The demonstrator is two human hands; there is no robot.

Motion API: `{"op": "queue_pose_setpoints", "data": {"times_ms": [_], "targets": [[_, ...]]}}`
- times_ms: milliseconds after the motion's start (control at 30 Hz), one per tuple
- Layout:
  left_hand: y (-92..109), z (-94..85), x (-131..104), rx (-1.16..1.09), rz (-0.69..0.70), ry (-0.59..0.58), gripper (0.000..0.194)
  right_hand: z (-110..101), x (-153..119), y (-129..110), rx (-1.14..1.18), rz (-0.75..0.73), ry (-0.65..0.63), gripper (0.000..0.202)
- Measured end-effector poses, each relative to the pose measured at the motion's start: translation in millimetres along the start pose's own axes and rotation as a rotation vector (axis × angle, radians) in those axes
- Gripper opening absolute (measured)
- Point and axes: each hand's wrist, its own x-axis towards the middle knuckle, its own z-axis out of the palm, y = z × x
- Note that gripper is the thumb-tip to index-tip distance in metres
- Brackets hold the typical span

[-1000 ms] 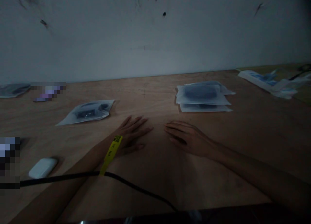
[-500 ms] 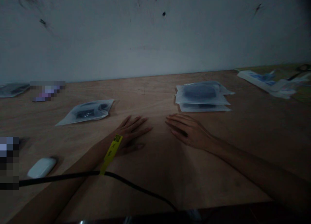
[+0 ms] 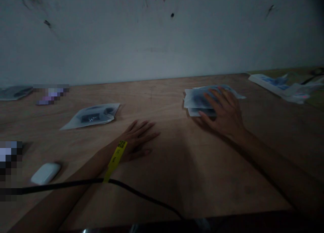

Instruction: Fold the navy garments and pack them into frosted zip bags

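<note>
Flat on the wooden table [image 3: 162, 179], my left hand [image 3: 138, 137] rests palm down with its fingers spread and nothing in it. My right hand [image 3: 225, 111] is over a small stack of frosted plastic bags [image 3: 193, 99] with dark contents, its fingers apart. Whether its fingertips touch the top bag, I cannot tell. The hand covers the right part of the stack. Another frosted bag [image 3: 92, 116] holding a dark item with a black label lies left of and beyond my left hand.
A black cable [image 3: 141, 194] with a yellow tag [image 3: 117, 158] crosses in front of my left forearm. A white rounded case [image 3: 46, 173] lies at left. Another bag [image 3: 15, 93] is at the far left. Crumpled plastic packaging [image 3: 280, 88] lies at far right, near the wall [image 3: 126, 40].
My right hand has moved forward and to the right, from the bare table to over the stack of bags. My left hand stays in place.
</note>
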Motion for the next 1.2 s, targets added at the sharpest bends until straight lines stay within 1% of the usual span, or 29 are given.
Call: {"op": "queue_pose_setpoints", "data": {"times_ms": [100,167,233,333,400,500,633,700,800,867,967,1067,1200], "targets": [[0,-0.7,0,-0.003,-0.009,-0.004,0.066,8,-7,25,-0.047,0.094,-0.134,0.071],[-1,-0.3,1,-0.008,-0.011,-0.013,0.066,15,-11,31,-0.058,0.11,-0.234,0.071],[-1,0.6,1,-0.018,-0.008,-0.023,0.067,19,-13,28,-0.077,0.116,-0.291,0.073],[-2,1.6,0,-0.029,-0.008,-0.028,0.067,18,-11,15,-0.091,0.106,-0.322,0.076],[-2,1.5,0,-0.025,-0.012,-0.027,0.066,16,-9,5,-0.092,0.087,-0.32,0.075],[-2,0.3,0,-0.017,-0.011,-0.031,0.066,15,-8,-6,-0.103,0.059,-0.302,0.068],[-2,-0.4,0,-0.005,-0.002,-0.048,0.067,18,-9,-15,-0.127,-0.025,-0.285,0.059],[-2,0.0,0,-0.005,-0.001,-0.04,0.067,19,-9,-16,-0.139,-0.067,-0.27,0.051],[-2,0.9,-1,-0.013,0.006,-0.02,0.067,20,-8,-16,-0.143,-0.09,-0.255,0.041],[-2,1.3,-1,-0.014,0.014,-0.014,0.068,20,-8,-13,-0.136,-0.084,-0.247,0.043],[-2,1.2,0,-0.013,0.011,-0.016,0.067,21,-10,-8,-0.141,-0.028,-0.216,0.056],[-2,1.1,0,-0.019,0.008,-0.016,0.067,22,-11,0,-0.114,0.024,-0.213,0.052],[-1,1.9,0,-0.018,0.01,-0.024,0.067,19,-11,4,-0.057,0.027,-0.183,0.047]]}}
